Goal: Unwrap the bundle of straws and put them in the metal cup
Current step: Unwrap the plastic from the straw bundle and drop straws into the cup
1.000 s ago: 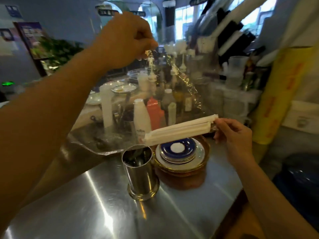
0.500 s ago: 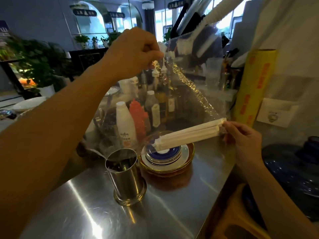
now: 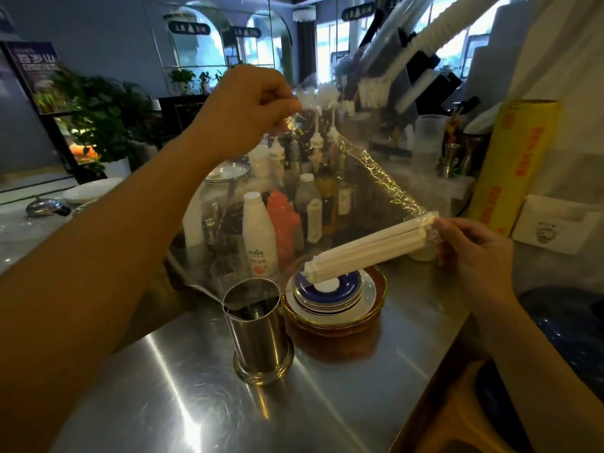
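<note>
A bundle of white paper-wrapped straws (image 3: 366, 251) lies nearly level in the air, above a stack of plates. My right hand (image 3: 470, 253) pinches the bundle's right end. A sheet of clear plastic wrap (image 3: 379, 171) stretches from that end up and left to my left hand (image 3: 242, 109), which grips its corner high above the counter. The lower edge of the wrap hangs down and touches the rim of the metal cup (image 3: 258, 331). The cup stands upright on the steel counter (image 3: 327, 403), left of the plates, under the straws' left tip.
A stack of blue-and-white plates (image 3: 330, 299) on a brown dish sits right of the cup. Behind stand sauce bottles (image 3: 260, 243) and syrup bottles. A yellow roll of cling film (image 3: 513, 165) leans at right. The counter edge runs along the right, with a blue water jug (image 3: 562, 325) below.
My view has shifted left and closer. My left hand has kept the wrap raised while the film has unwound further from the straws. The right hand still holds the bundle's end.
</note>
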The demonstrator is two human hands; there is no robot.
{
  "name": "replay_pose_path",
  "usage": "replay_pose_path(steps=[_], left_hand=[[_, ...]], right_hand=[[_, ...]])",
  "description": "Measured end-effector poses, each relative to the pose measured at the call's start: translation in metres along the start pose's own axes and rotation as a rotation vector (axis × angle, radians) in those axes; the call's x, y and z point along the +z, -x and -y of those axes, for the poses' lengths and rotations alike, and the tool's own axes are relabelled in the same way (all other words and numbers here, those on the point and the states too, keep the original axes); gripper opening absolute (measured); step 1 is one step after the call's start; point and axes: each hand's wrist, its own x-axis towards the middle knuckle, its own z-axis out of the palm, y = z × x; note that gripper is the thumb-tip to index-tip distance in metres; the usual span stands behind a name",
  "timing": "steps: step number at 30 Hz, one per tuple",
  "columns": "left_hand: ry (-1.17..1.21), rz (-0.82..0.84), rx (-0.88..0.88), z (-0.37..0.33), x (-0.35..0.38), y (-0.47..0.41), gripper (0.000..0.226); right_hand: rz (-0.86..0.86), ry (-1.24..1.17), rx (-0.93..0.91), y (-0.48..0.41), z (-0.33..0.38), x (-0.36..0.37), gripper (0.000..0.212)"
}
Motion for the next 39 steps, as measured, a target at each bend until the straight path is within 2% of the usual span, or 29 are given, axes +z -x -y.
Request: replay_pose_path(steps=[8, 16, 25, 39], left_hand=[[0.167, -0.105, -0.141, 0.026, -0.008, 0.02, 0.016], [0.224, -0.155, -0.222, 0.05, -0.009, 0.036, 0.017], [0.186, -0.142, -0.204, 0.062, -0.008, 0.046, 0.017], [0.222, -0.136, -0.204, 0.07, -0.008, 0.051, 0.015]], right_hand=[[0.068, 0.1, -0.098, -0.02, 0.017, 0.012, 0.01], [0.122, 0.124, -0.189, -0.032, 0.023, 0.028, 0.014], [0.156, 0.081, -0.186, -0.035, 0.011, 0.038, 0.007], [0.139, -0.012, -0.184, -0.035, 0.01, 0.049, 0.014]])
